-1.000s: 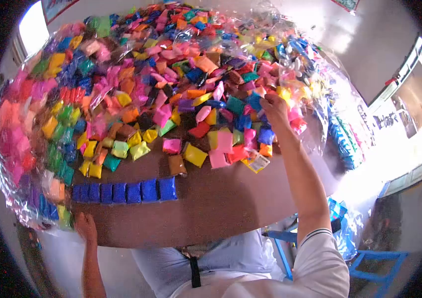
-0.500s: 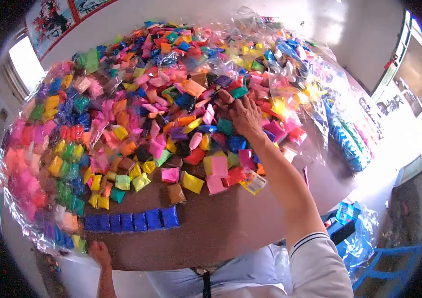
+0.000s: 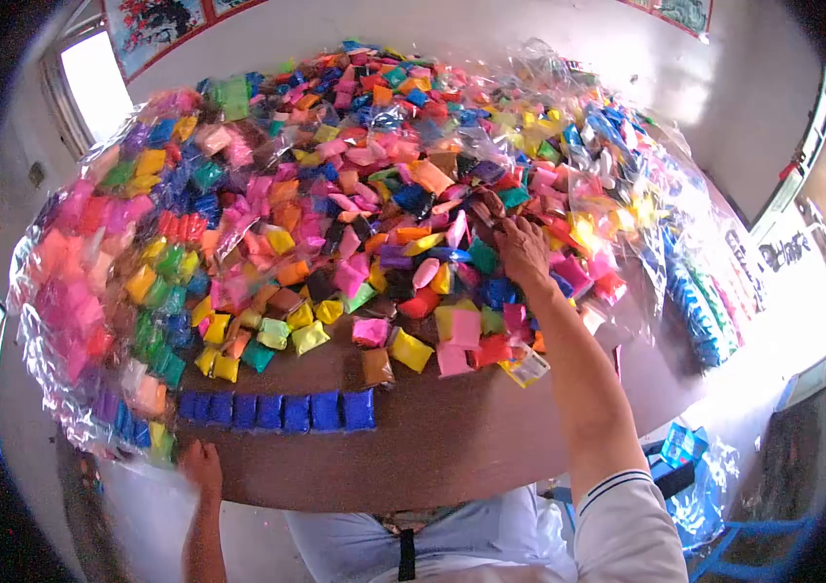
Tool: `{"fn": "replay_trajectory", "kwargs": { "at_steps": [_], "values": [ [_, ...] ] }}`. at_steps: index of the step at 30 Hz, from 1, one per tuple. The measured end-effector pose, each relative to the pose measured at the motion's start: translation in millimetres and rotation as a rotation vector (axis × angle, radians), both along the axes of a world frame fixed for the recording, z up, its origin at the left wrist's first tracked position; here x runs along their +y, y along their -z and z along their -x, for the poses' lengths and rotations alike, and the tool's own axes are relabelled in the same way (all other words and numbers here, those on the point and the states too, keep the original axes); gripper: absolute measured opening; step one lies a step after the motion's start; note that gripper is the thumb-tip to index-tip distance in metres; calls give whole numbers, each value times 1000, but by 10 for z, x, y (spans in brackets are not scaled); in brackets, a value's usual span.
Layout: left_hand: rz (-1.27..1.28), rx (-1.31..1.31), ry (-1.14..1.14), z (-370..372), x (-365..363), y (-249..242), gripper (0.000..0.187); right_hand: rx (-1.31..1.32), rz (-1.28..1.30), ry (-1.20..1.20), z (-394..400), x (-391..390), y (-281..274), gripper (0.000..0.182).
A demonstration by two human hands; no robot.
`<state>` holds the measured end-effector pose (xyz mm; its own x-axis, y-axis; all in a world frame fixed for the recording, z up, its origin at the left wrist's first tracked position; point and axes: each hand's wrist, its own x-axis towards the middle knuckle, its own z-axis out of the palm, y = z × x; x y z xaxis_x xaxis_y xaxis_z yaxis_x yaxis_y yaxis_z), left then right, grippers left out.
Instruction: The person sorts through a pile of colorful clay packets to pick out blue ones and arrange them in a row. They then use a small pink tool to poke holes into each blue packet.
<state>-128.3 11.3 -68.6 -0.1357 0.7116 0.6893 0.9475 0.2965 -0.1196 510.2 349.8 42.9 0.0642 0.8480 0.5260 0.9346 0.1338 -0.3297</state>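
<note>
My right hand reaches into a large heap of small coloured packets. Its fingers are spread over the packets, close to a brown packet and a teal packet. At the table's near left edge is my left hand, with its fingers curled in; I cannot make out whether anything is in them. Just above that hand, a straight row of several dark blue packets lies flat on the brown table, side by side.
Clear plastic bags of packets line the table's left side. More bags of blue and green packets lie at the right edge. A blue chair frame and plastic wrapping are on the floor at the lower right.
The view has shifted, so the table and heap appear farther right. My right hand stays over the same part of the heap, and my left hand remains by the table edge.
</note>
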Motion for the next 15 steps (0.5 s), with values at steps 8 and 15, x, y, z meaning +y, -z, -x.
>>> {"fn": "replay_trajectory", "kwargs": {
  "at_steps": [8,15],
  "values": [
    [41,-225,-14,-261,5,-266,24,-204,-133,60,-73,-2,-122,30],
    [54,-191,-67,-210,19,-192,22,-44,-94,-402,403,-301,-197,31]
  ]
}}
